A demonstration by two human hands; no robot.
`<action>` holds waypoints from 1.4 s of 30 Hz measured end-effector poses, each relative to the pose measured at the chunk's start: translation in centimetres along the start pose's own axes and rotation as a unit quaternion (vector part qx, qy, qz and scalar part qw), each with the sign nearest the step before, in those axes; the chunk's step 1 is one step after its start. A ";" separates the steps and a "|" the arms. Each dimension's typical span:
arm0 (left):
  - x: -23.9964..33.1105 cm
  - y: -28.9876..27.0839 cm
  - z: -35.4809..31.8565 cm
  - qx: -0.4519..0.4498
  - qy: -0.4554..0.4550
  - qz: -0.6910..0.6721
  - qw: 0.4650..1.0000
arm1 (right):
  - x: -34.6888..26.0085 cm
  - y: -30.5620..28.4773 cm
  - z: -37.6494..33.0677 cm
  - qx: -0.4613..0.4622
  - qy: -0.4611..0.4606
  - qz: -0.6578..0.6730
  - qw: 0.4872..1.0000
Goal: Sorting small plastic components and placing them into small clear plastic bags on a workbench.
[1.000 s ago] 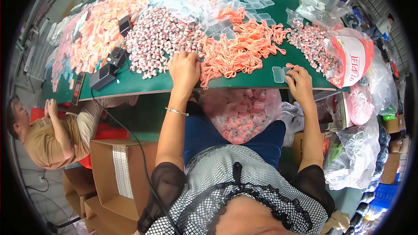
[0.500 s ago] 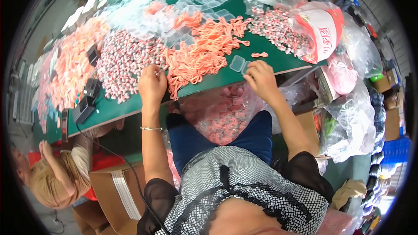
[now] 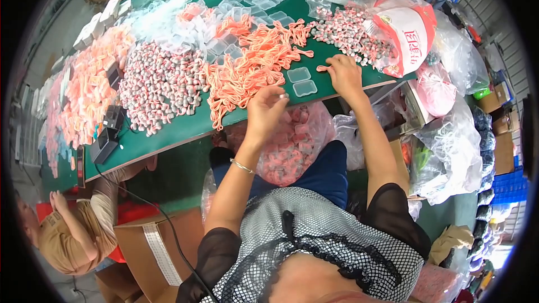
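My left hand (image 3: pixel 266 113) is closed in a pinch just short of the opened clear plastic case (image 3: pixel 304 87). A small pale piece (image 3: pixel 283 96) shows at its fingertips; its exact kind is too small to tell. The case lies flat near the table's front edge, lid and base spread apart. Beyond it to the right, my right hand (image 3: pixel 345 78) pinches a looped orange cord bundle (image 3: pixel 321 68), partly covered by the fingers. A big heap of orange cord bundles (image 3: pixel 247 76) lies left of the case, beside a pile of small pink-and-grey pieces (image 3: pixel 160 84).
More pink-and-grey pieces (image 3: pixel 353 33) spill from a red-and-white bag (image 3: pixel 407 36) at right. Clear cases (image 3: pixel 269 1) lie farther back on the green table (image 3: pixel 224 120). A pink-filled plastic bag (image 3: pixel 289 146) sits below the edge. Another person (image 3: pixel 73 230) is at lower left.
My left hand has moved right from the pink-and-grey pile towards the case, a small piece now in its fingers. My right hand has left the case, moved farther away and taken hold of the single cord bundle.
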State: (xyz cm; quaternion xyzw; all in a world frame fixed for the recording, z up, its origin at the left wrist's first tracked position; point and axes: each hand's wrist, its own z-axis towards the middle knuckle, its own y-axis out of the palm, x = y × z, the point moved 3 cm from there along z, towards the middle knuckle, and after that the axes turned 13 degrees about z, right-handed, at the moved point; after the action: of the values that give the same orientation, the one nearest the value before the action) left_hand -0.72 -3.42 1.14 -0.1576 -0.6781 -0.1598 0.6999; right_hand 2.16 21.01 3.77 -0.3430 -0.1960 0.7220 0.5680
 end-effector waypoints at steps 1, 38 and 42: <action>-0.3 0.3 0.2 0.001 0.001 -0.001 1.000 | 1.3 0.6 -0.1 -0.041 0.003 0.028 0.999; -0.4 2.6 3.3 0.058 0.140 0.219 0.964 | -1.6 0.2 -0.4 -0.063 0.014 0.270 0.961; 0.4 3.1 3.7 0.049 0.194 0.297 0.934 | -0.6 0.8 -1.0 -0.047 0.043 0.219 0.974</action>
State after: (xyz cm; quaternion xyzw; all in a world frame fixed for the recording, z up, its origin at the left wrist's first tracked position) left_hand -2.65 0.99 1.67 -0.2833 -0.4589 0.0610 0.8399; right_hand 2.37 20.15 2.67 -0.4341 -0.1251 0.8036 0.3874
